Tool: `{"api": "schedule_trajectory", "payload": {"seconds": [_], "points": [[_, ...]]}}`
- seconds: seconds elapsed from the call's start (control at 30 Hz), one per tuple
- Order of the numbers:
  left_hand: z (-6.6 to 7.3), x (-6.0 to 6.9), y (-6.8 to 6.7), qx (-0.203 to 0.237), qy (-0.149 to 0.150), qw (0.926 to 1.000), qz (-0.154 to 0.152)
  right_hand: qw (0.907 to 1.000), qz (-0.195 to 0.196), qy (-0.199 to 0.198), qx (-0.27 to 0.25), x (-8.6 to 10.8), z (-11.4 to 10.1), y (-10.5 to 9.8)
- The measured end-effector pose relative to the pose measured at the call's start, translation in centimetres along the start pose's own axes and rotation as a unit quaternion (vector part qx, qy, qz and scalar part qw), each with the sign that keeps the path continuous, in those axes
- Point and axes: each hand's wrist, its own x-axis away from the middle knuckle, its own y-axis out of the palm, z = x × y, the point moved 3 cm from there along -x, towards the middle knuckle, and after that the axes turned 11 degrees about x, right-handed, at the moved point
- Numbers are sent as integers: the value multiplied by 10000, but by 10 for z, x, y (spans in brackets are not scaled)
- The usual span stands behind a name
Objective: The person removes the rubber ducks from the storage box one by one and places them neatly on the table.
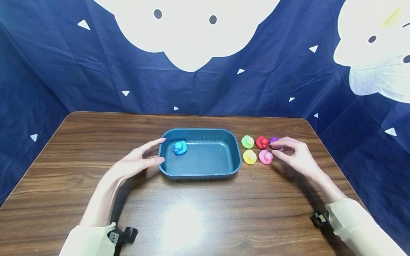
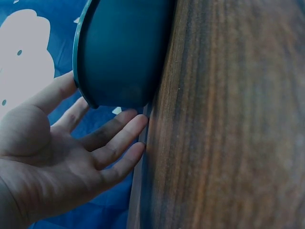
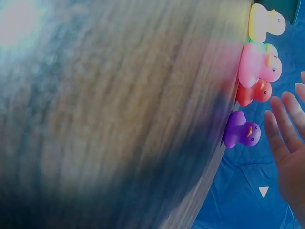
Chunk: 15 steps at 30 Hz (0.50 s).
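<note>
A teal plastic basin (image 1: 199, 174) stands on the table with a blue rubber duck (image 1: 180, 147) inside, near its left end. My left hand (image 1: 130, 163) is at the basin's left end, thumb and index fingertip at the rim, the other fingers loosely spread in the left wrist view. Right of the basin sit a green duck (image 1: 247, 142), a red duck (image 1: 262, 142), a yellow duck (image 1: 249, 156) and a pink duck (image 1: 265, 156). My right hand (image 1: 297, 153) hovers beside the partly covered purple duck (image 3: 241, 130), fingers extended and apart from it in the right wrist view.
The brown wood-grain table (image 1: 240, 213) ends at a back edge just behind the basin and ducks. A dark blue cloth (image 1: 192, 89) with white cloud shapes hangs behind and along the sides. Glare lies on the table's front middle.
</note>
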Motion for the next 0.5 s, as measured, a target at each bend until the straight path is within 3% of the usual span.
{"api": "schedule_trajectory", "payload": {"seconds": [0.5], "points": [[0,0,0,-8,0,10000,-1,9983,584,48,-28,-6,-15,2]]}}
